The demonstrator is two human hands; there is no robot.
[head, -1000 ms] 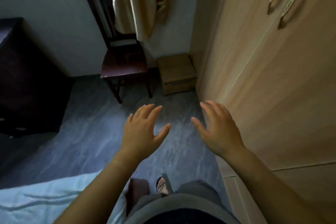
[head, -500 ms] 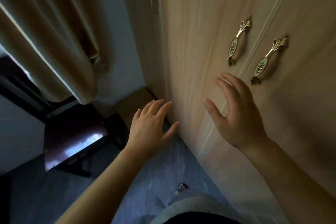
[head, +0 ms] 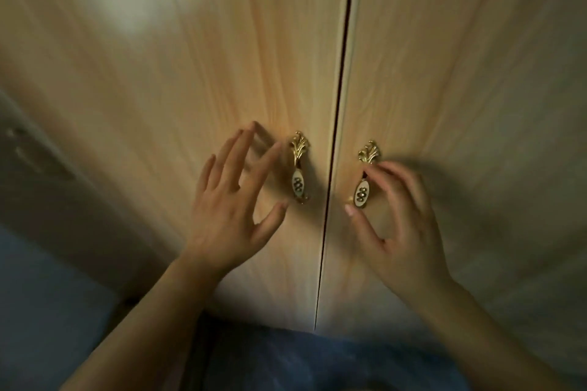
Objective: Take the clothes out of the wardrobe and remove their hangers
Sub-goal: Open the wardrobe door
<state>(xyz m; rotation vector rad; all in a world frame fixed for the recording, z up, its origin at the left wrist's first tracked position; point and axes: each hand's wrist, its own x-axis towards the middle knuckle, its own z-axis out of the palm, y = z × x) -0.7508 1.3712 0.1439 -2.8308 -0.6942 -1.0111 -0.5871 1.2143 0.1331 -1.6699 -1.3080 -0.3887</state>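
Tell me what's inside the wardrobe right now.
Nothing inside shows: both doors are shut, with only a dark seam between them. The left hand hovers open beside the left handle; the right hand curls round the right handle. Any clothes or hangers are hidden.

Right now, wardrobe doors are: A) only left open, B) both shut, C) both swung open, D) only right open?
B: the wardrobe doors meet at a thin straight seam, no clothes show, and the left hand is spread beside the left handle without gripping it.
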